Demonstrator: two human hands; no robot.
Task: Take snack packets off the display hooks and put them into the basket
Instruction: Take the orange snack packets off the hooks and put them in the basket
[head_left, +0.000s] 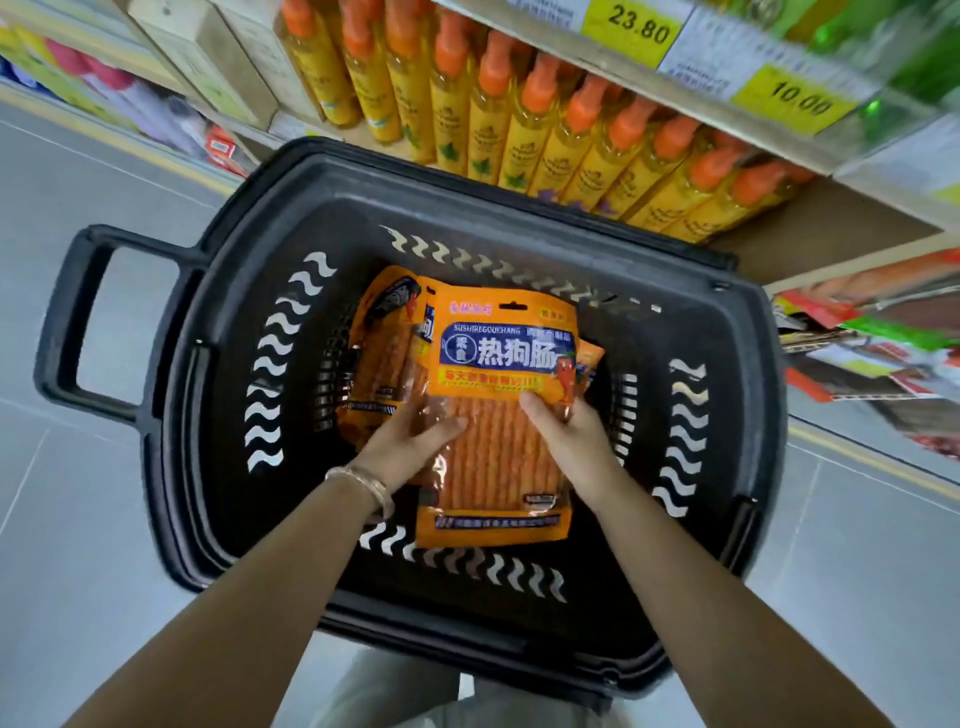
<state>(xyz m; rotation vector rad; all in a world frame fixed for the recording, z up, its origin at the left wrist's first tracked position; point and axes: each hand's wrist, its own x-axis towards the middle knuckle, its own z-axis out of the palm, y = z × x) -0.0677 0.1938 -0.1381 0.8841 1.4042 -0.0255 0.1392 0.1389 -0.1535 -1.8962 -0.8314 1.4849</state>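
A black plastic basket (218, 374) stands on the floor below me. Inside it an orange snack packet (498, 467) with a blue label lies face up on top of other orange packets (384, 332). My left hand (410, 441) holds the top packet's left edge, thumb lying over its clear window. My right hand (566, 431) holds its right edge, thumb on the front just under the label. Both hands are down inside the basket.
The basket's handle (78, 317) sticks out to the left over grey floor tiles. A shelf of yellow bottles with orange caps (545, 130) runs behind the basket, with yellow price tags (634, 26) above. More snack packets hang at the right (872, 332).
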